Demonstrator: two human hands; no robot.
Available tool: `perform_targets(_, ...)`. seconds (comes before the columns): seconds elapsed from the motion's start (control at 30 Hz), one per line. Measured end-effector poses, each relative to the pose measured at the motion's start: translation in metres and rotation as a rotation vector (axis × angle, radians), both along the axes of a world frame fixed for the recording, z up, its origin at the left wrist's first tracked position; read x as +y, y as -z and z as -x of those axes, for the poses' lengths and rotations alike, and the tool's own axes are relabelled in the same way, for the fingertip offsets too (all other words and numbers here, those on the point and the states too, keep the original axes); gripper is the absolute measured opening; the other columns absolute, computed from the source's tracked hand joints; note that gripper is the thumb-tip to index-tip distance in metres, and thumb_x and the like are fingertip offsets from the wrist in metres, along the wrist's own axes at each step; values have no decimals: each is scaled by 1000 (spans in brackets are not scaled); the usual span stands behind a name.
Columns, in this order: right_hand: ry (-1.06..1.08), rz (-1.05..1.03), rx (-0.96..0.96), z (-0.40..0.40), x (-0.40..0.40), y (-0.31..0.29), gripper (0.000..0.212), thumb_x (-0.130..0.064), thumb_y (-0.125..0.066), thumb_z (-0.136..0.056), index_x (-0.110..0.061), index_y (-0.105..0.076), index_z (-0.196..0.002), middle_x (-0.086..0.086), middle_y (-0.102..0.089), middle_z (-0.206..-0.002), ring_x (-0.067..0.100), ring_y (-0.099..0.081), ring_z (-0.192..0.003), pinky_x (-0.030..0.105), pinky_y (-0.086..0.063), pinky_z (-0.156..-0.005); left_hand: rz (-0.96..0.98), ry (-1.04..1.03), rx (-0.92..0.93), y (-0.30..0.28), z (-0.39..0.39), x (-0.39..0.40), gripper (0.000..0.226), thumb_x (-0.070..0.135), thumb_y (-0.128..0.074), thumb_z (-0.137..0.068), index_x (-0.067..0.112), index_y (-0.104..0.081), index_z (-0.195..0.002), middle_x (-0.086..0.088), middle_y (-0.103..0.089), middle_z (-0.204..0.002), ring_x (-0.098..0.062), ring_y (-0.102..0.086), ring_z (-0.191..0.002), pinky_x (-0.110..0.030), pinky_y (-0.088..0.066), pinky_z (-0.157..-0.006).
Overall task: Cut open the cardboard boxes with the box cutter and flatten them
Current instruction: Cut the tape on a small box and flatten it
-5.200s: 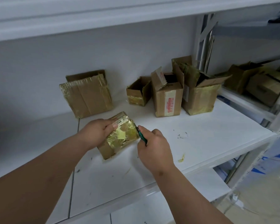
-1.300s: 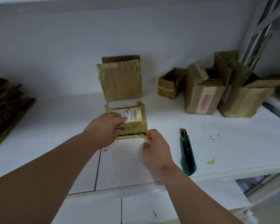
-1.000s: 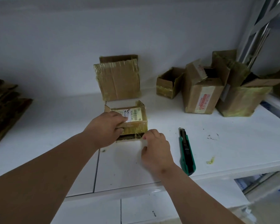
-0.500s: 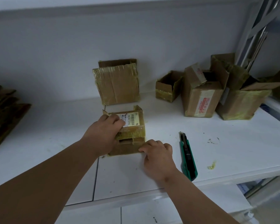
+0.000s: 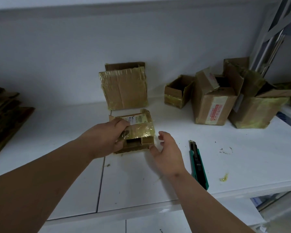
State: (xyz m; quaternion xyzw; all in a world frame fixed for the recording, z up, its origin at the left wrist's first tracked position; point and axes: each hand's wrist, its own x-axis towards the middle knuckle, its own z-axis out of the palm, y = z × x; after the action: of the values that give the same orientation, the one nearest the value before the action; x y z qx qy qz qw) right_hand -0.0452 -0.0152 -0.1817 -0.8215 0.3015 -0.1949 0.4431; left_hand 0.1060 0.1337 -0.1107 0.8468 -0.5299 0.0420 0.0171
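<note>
1. The left hand [image 5: 106, 137] grips a small taped cardboard box [image 5: 138, 130] from its left side; its fingers [image 5: 120, 122] curl over the top edge by the white label, and the thumb sits low on the near face.
2. The box rests on the white shelf [image 5: 242, 162]. Its near end is cut open, showing a dark gap between loose flaps.
3. The right hand [image 5: 168, 153] is just right of the box with fingers loosely spread and holding nothing; its thumb touches the box's near right corner.
4. A green box cutter [image 5: 198, 163] lies flat on the shelf just to the right of the right hand, apart from it, blade end pointing away from the person.
5. Beyond the left fingers, a flattened taped box [image 5: 124, 89] leans upright against the wall.
6. Farther right of the right fingers stand a small open box [image 5: 176, 93], a taller box with a red label [image 5: 213, 105] and a yellow-taped box [image 5: 259, 110], close together.
7. Far left of the left hand is a stack of dark flattened cardboard [image 5: 5, 115].
8. Tape scraps [image 5: 223, 178] lie on the shelf right of the cutter.
</note>
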Motion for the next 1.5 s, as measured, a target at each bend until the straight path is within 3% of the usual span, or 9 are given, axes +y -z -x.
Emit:
perform_targets(0.2, -25, -92, 48, -5, 0, -4, 49, -33, -61, -92, -29, -43, -137, -14, -61, -105, 15, -60, -108, 28, -45, -87, 43, -32, -1, -3, 0, -6, 25, 24, -39, -102, 20, -52, -123, 3, -57, -90, -16, -55, -74, -31, -46, -69)
perform_targets(0.33, 41, -104, 94, -13, 2, -1, 67, -59, -63, -82, -32, -36, -137, -8, -63, -114, 20, -61, -108, 43, -49, -99, 274, -153, 188, -6, -1, -13, 21, 27, -41, -103, 21, -57, -115, 0, -62, -88, -12, -56, -73, -24, -42, -63)
perform_targets(0.43, 133, -16, 118, -24, 6, -5, 66, -73, -62, -72, -30, -39, -117, -6, -61, -110, 21, -61, -101, 46, -46, -97, 386, -204, 281, -8, 0, -16, 13, 29, -50, -100, 21, -57, -108, 5, -62, -88, -7, -57, -75, -17, -41, -62)
perform_targets(0.63, 157, 140, 160, -28, 6, -12, 37, -53, -58, -83, -23, -43, -99, -5, -56, -96, 21, -56, -90, 39, -37, -90, 457, -211, 269, -8, 8, -16, 9, 24, -52, -99, 19, -45, -96, -1, -55, -80, -15, -52, -66, -29, -40, -58)
perform_targets(0.77, 88, -58, 50, -20, 1, -8, 8, -27, -52, -89, -23, -47, -94, -2, -57, -87, 25, -56, -83, 43, -49, -82, 479, -197, 219, -1, 11, -14, 12, 31, -52, -98, 21, -52, -105, 1, -57, -94, -15, -54, -78, -30, -45, -66)
perform_targets(0.97, 69, -293, -77, -19, 5, -5, 34, -41, -46, -99, -34, -50, -132, -4, -65, -103, 20, -62, -98, 44, -52, -93, 314, -400, 121, 11, 14, -14, 81, 54, -74, -76, 31, -26, -137, 0, -27, -141, -23, -37, -127, -40, -45, -102)
perform_targets(1.13, -7, -375, -155, -14, 5, -15, 23, -37, -43, -103, -35, -61, -118, -12, -64, -107, 10, -59, -101, 35, -49, -96, 306, -486, 83, 17, 16, -15, 87, 47, -76, -77, 32, -12, -134, 0, -15, -136, -25, -49, -114, -40, -54, -88)
perform_targets(1.3, -15, -499, -219, -7, 5, -18, 25, -26, -44, -104, -39, -61, -91, -11, -67, -99, 9, -61, -96, 21, -47, -80, 292, -435, 111, 13, 13, -15, 78, 29, -67, -81, 28, -14, -139, -1, -15, -138, -26, -50, -105, -38, -54, -83)
perform_targets(1.5, 131, -745, -254, -2, -5, -18, 26, -16, -46, -103, -27, -67, -91, -1, -74, -90, 23, -68, -96, 39, -53, -96, 250, -249, 285, 17, 11, -4, 92, 7, -60, -82, 37, -6, -150, 5, -39, -145, -14, -55, -91, -20, -45, -68)
